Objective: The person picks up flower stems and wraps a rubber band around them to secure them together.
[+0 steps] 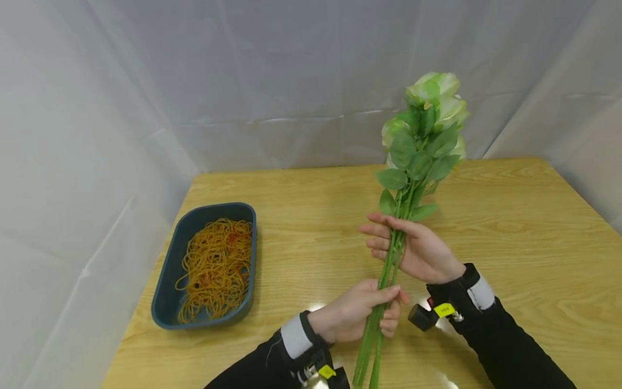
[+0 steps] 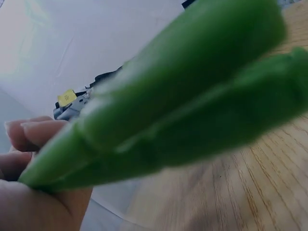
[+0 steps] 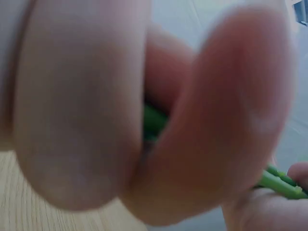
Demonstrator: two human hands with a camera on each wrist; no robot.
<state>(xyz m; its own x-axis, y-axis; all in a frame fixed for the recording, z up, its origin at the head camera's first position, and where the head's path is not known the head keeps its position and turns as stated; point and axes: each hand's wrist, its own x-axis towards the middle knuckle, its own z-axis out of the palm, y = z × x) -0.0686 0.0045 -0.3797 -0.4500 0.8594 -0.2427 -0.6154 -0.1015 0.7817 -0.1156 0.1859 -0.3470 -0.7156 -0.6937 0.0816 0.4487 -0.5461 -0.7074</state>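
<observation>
- Holding a bunch of pale green and white flowers (image 1: 439,105) in 2 hands, above the right half of the wooden tabletop (image 1: 301,227), aslant from lower left to upper right in the head view.
- Gripping the green stems (image 1: 371,346) low down with the left hand (image 1: 357,310), with fingers curled round and thumb laid across the front.
- Running out below the left hand, past the bottom edge of the head view; jutting large and blurred across the left wrist view.
- Wrapping the stems higher up, just below the leaves (image 1: 403,148), with the right hand (image 1: 425,248): thumb across the front, fingers loosely bent behind.
- Showing only a scrap of green between blurred fingers in the right wrist view; cannot tell from there how firmly pressed.
- Set on the left of the tabletop, well apart from both hands: a dark blue bin (image 1: 170,281), heaped with orange-yellow bands (image 1: 216,270), with some red mixed in.
- Wearing black sleeves (image 1: 515,340) with white straps (image 1: 481,293) at both wrists.
- Hung behind the tabletop: pale sheeting (image 1: 291,81).
</observation>
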